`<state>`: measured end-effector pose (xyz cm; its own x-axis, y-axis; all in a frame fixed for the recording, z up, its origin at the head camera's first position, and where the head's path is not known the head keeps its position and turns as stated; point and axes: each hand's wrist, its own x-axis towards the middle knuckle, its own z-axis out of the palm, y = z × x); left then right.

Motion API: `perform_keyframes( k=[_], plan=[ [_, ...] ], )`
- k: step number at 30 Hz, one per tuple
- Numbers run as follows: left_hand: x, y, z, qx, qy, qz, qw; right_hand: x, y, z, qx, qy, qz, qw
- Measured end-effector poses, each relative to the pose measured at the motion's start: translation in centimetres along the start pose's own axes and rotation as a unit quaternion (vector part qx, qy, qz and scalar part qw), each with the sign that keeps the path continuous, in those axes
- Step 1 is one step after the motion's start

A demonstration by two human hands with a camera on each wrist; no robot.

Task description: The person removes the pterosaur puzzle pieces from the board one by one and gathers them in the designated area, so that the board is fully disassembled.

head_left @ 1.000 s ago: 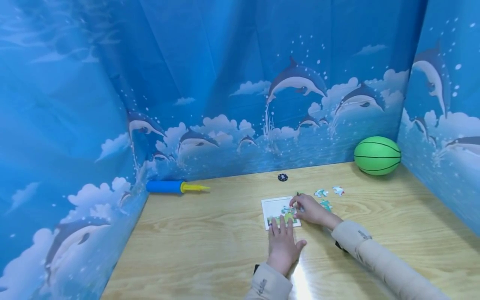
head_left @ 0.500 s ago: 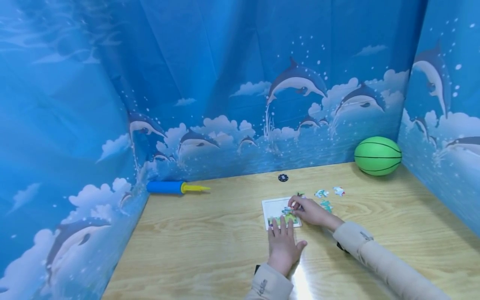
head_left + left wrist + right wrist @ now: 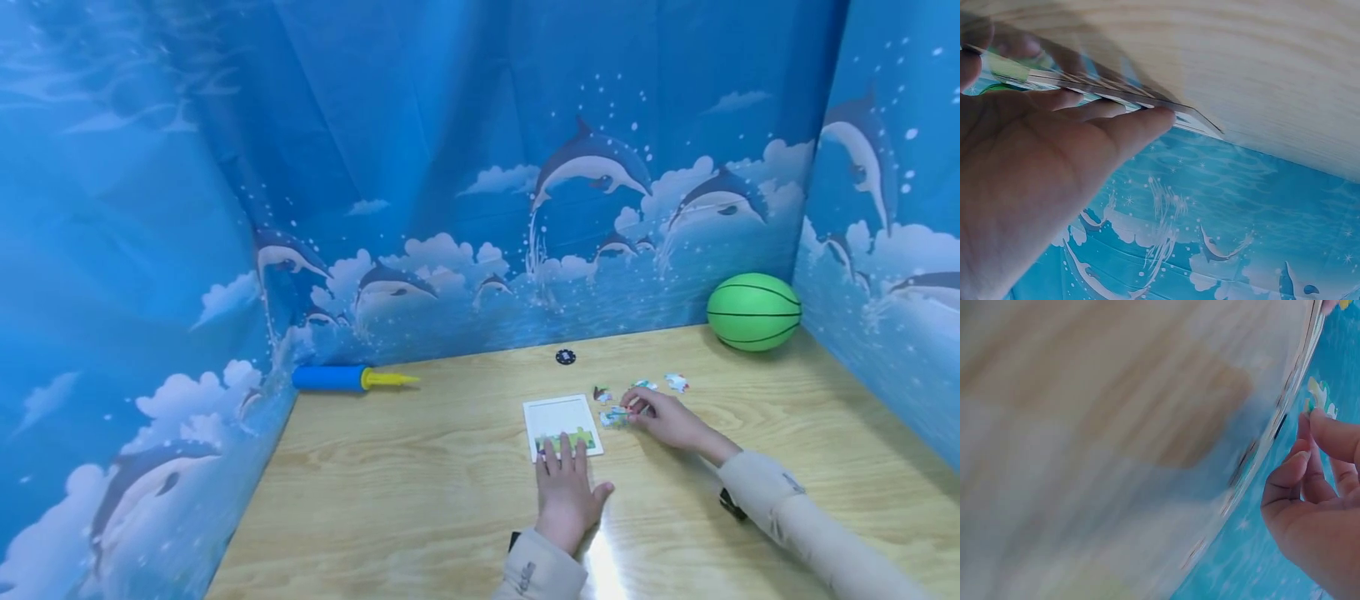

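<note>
A white frame [image 3: 558, 414] is laid flat on the table [image 3: 420, 475]; its near part is filled w/ a green puzzle strip [image 3: 581, 438], one knob stuck up at the R end, and plain white backing is seen above. The near edge is touched by the L hand [image 3: 566, 496], fingers straight and spread, thumb held out wide. By the R hand [image 3: 671, 421], a lt-blue & white puzzle piece [image 3: 1319, 392] is pinched betw. thumb and index tip, just R of the frame; other fingers are curled. A dark-patterned pc [image 3: 602, 394] is seen nearby, another pc [image 3: 645, 385] is partly hidden behind the R hand, and a white pc w/ red [image 3: 677, 382] is set farther R. Thin, knobbed, flat shapes are shown; the tabletop is smooth, wood-grained, glossy.
</note>
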<state>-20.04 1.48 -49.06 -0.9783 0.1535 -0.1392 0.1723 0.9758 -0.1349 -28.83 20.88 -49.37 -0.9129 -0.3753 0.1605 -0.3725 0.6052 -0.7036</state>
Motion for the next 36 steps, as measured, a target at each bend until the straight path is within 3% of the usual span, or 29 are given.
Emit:
perform_keyframes(
  k=[15,24,32,36],
  plan=[
    [0.3,0.0,0.2,-0.022,-0.013,-0.005,0.9997,-2.1,3.0,-4.0,-0.035,0.062,0.017,0.997],
    [0.5,0.1,0.5,-0.019,-0.019,-0.008,0.9996,-2.8,3.8,-5.2,-0.041,0.064,0.06,0.995],
    [0.5,0.0,0.5,-0.028,-0.018,-0.006,0.9994,-2.8,4.5,-5.4,-0.065,0.022,0.123,0.99],
    [0.5,0.0,0.5,-0.02,-0.017,-0.003,0.9996,-2.5,4.6,-5.5,-0.085,0.021,0.122,0.989]
  ],
)
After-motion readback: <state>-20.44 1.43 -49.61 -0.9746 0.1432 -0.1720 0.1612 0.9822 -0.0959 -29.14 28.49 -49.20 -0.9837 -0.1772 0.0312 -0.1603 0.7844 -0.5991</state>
